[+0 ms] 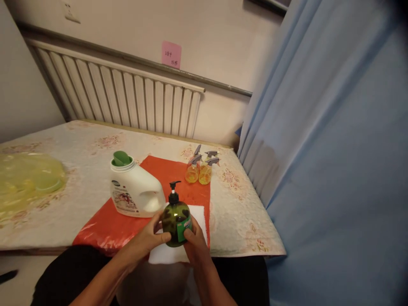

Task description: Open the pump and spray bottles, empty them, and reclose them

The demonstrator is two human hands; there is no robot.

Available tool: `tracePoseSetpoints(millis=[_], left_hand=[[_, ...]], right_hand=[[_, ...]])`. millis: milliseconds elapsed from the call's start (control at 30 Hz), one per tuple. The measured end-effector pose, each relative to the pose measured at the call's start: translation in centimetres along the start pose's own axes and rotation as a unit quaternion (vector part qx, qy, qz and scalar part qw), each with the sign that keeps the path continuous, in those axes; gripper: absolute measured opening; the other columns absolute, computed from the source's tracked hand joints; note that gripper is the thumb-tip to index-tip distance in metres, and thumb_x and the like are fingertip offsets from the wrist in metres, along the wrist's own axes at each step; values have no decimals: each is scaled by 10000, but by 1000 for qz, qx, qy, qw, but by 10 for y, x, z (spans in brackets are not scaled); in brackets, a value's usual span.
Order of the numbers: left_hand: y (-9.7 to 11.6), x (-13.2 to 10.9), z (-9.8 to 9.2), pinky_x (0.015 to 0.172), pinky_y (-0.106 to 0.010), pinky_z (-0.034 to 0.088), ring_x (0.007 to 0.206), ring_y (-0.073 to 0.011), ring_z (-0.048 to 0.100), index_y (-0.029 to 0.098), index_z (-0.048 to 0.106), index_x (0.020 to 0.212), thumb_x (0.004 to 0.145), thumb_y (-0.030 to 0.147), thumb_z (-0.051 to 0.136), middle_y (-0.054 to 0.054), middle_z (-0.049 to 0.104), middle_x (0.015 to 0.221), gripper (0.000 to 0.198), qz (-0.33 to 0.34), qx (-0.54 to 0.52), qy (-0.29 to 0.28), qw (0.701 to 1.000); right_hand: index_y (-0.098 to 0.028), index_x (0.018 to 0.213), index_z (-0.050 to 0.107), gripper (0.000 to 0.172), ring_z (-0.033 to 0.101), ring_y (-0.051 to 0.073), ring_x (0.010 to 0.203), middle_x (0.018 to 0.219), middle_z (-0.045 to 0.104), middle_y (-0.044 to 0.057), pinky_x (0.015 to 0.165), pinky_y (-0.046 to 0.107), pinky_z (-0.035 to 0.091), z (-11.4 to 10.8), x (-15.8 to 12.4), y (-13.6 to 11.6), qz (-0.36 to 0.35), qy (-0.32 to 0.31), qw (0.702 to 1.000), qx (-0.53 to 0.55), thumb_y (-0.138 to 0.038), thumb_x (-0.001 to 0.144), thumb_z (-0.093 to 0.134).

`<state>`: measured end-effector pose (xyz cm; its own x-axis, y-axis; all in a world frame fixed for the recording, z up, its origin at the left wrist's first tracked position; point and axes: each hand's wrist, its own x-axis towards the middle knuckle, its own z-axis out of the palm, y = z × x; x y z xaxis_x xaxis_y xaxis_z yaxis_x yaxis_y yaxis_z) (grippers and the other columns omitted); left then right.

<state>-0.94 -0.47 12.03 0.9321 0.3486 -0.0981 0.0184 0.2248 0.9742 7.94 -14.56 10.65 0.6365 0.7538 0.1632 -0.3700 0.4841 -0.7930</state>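
While the left hand (153,237), half curled, is holding the green pump bottle (174,223) on the left, the right hand (196,241) is holding it on the right the same way. The bottle is pointing up between them, with a white jug (137,191) standing to its left and spray bottles (205,174) behind it.

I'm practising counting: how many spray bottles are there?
4, beyond the pump bottle: front left bottle, front right bottle, back left bottle, back right bottle. The back two are partly hidden.
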Motion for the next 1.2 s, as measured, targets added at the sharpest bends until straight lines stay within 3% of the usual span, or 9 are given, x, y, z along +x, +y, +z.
tracePoseSetpoints(millis=[233,433,633,800,900,1000,1067,1200], left_hand=[[-10,-1,6,1014,-457,464,1241,-361,556,186,367,1402,577,313,834,-164,592,1343,956,18,-7,21,1000],[-14,1,7,1020,-464,469,1234,-344,564,177,372,1376,586,273,776,-161,586,1334,893,68,138,81,985],[-30,4,12,1039,-519,439,1214,-364,570,183,396,1346,575,359,805,-163,585,1323,890,92,233,143,957],[-28,5,13,1077,-492,399,1296,-362,496,180,371,1380,545,254,819,-185,518,1396,950,61,195,127,971],[-30,9,6,986,-442,468,1323,-350,460,192,362,1389,603,299,787,-192,464,1441,899,48,154,135,978],[-41,16,-5,799,-380,508,1017,-295,636,178,524,1232,708,365,700,-147,651,1130,584,17,167,85,982],[-52,22,-11,668,-331,489,757,-213,648,189,585,1102,737,354,653,-77,665,942,406,-28,144,-4,989],[-66,41,-18,493,-233,387,611,-125,597,221,570,1084,694,254,639,-19,639,938,397,-118,53,-129,983]], right_hand=[[-234,1297,593,658,593,292,1163,1228,664,66,1018,438,449,-14,4,0,28,-32,991,-129,-357,690,813],[-240,1311,567,655,598,270,1164,1276,634,66,942,398,511,-11,20,-28,21,-19,959,-281,-264,691,777],[-246,1323,536,897,605,283,1136,1222,652,50,971,410,503,4,18,-22,37,41,925,-376,-153,494,867],[-251,1203,625,714,656,294,1000,1044,711,29,885,419,541,-2,18,-18,39,97,916,-388,-174,524,833],[-235,1174,632,649,671,289,949,1008,720,38,854,410,547,-13,31,-30,28,121,914,-385,-200,554,820],[-220,1194,610,656,673,283,946,1009,722,46,865,407,539,-23,59,-42,5,150,906,-396,-224,572,818],[-219,1224,589,692,669,279,970,1026,719,46,886,407,529,-24,85,-45,-8,158,899,-408,-238,572,820],[-208,1236,576,753,639,283,1056,1104,697,55,943,417,498,-18,153,-36,-22,131,892,-432,-243,531,836]])
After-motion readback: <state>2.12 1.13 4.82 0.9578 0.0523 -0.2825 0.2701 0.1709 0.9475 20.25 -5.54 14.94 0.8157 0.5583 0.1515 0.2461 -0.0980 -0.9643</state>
